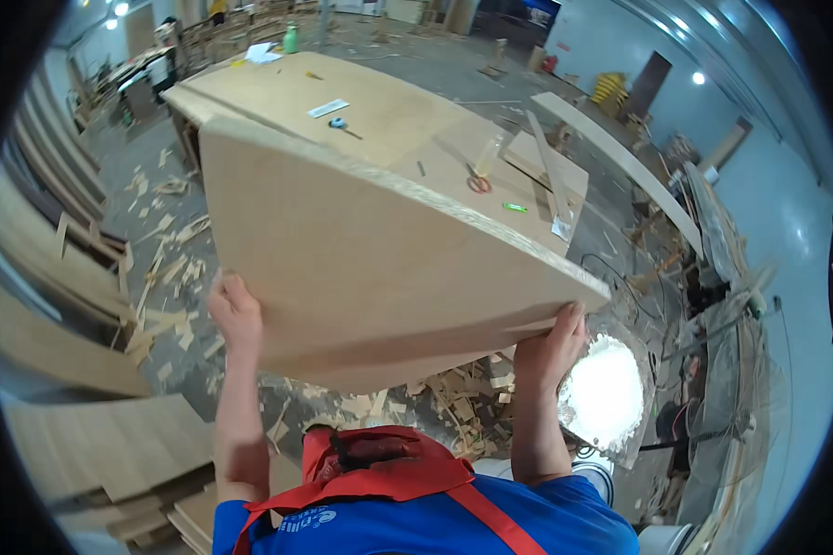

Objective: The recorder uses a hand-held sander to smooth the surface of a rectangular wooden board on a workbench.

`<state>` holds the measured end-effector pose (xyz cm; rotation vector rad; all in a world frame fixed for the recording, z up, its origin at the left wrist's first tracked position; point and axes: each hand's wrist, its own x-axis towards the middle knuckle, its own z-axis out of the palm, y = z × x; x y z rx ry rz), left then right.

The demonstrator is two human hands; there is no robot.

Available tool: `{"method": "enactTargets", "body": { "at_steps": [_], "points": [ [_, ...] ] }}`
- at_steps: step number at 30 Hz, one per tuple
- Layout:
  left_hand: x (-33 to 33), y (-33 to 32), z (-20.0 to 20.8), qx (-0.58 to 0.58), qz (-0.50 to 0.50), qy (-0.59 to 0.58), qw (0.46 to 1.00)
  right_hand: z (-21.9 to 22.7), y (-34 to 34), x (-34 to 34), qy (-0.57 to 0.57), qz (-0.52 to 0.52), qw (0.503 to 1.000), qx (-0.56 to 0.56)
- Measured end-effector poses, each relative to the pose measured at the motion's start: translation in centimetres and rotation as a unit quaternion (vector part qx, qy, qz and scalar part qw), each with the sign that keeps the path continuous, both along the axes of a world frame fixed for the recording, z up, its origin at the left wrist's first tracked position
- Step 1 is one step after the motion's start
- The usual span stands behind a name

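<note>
A large pale wooden panel (370, 250) is held up in front of me, tilted, with its rough, light-coloured long edge uppermost. My left hand (235, 310) is closed around its left side. Near the lower right corner, my right hand (553, 347) grips the same panel, thumb over the face. Behind the panel stands a wide workbench (278, 79) with a plywood top, partly hidden by it. On that top lie red-handled scissors (478, 182), a bright green small tool (515, 207), a blue-and-black tool (339, 124) and a white strip (328, 108).
Wood offcuts (458, 393) litter the floor below the panel. Boards lean along the left, and stacked panels (120, 444) lie at lower left. A white-filled tray (606, 393) sits by my right forearm. A long board (620, 162) stands beyond the bench, before a blue wall (796, 240).
</note>
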<state>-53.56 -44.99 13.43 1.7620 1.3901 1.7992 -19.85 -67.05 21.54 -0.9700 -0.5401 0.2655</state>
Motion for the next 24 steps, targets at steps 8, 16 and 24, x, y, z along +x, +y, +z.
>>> {"method": "enactTargets", "body": {
  "at_steps": [8, 16, 24],
  "points": [
    [10.3, 22.0, 8.1, -0.008, -0.221, 0.281, 0.934, -14.6, 7.1, -2.7, -0.036, -0.075, 0.956, -0.282],
    [27.4, 40.1, -1.8, -0.087, -0.398, 0.563, 0.719, -28.6, 21.8, -9.4, 0.235, -0.148, 0.890, -0.360],
    [44.2, 43.5, -9.0, -0.077, -0.500, 0.646, 0.572, -31.9, 27.5, -8.6, 0.464, -0.162, 0.844, -0.215]
  ]
}}
